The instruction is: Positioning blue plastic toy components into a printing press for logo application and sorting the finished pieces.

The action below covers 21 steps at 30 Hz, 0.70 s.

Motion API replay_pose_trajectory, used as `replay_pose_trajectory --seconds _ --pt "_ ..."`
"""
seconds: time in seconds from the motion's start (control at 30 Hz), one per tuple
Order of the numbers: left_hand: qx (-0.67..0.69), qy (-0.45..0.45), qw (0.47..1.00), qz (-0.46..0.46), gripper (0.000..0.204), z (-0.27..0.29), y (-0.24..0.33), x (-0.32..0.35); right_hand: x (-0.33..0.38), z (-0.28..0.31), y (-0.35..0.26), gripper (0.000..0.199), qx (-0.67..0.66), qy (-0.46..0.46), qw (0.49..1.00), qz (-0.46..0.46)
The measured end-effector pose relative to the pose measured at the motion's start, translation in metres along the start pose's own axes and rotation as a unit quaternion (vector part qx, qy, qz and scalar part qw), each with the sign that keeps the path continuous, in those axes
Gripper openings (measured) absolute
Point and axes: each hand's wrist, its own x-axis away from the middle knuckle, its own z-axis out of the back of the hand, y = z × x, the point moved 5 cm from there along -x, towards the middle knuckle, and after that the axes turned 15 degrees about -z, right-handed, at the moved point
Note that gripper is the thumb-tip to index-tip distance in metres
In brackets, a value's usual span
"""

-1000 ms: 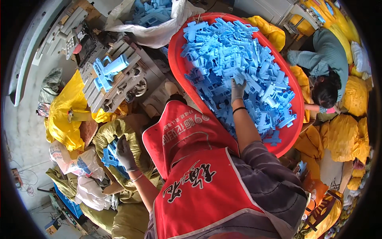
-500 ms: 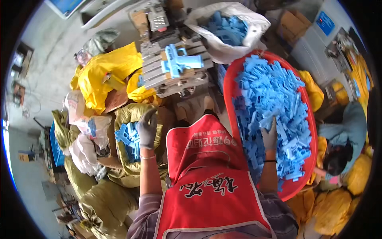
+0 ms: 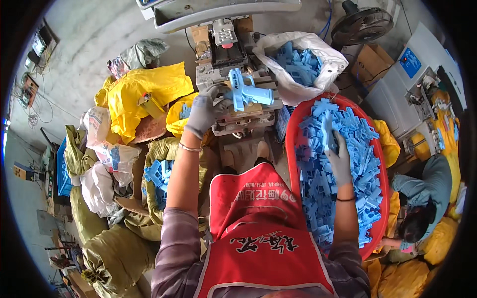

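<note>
A blue toy pistol [image 3: 254, 93] lies on its side on the slatted metal bed of a machine [image 3: 211, 74]. My gloved left hand [image 3: 204, 111] reaches up to the left edge of that bed, fingers stretched toward the toy pistol, with a small gap between them. Over a red oval tub [image 3: 290, 149] of loose blue plastic parts [image 3: 343, 119], my gloved right hand [image 3: 340, 161] is closed on a blue plastic toy-pistol part [image 3: 327, 131], which stands roughly upright. The hand hides its lower end.
A white sack [image 3: 333, 62] of blue parts stands behind the tub. At left, an olive sack [image 3: 156, 149] holds more blue pieces beside yellow sacking [image 3: 149, 89] and white bags [image 3: 102, 188]. A black fan [image 3: 360, 25] stands at the back. Another person [image 3: 427, 193] bends down at far right.
My left hand has gone from above the olive sack up to the machine bed. My right hand has lifted a blue part from the tub's heap. The whole view has shifted.
</note>
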Motion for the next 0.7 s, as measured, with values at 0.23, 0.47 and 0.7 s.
replay_pose_trajectory --seconds 0.23,0.47,0.7 --pt "0.045 0.235 0.956 0.171 0.032 0.045 -0.014 0.106 -0.073 -0.134 -0.121 0.052 0.137 -0.111 0.946 0.271" --pt "0.108 0.307 0.893 0.31 0.031 0.072 -0.028 0.242 -0.091 -0.204 -0.15 0.055 0.437 -0.185 0.808 0.348" --pt "-0.062 0.256 0.876 0.404 0.038 0.088 -0.038 0.326 -0.062 -0.106 -0.108 0.047 0.289 -0.041 0.879 0.377"
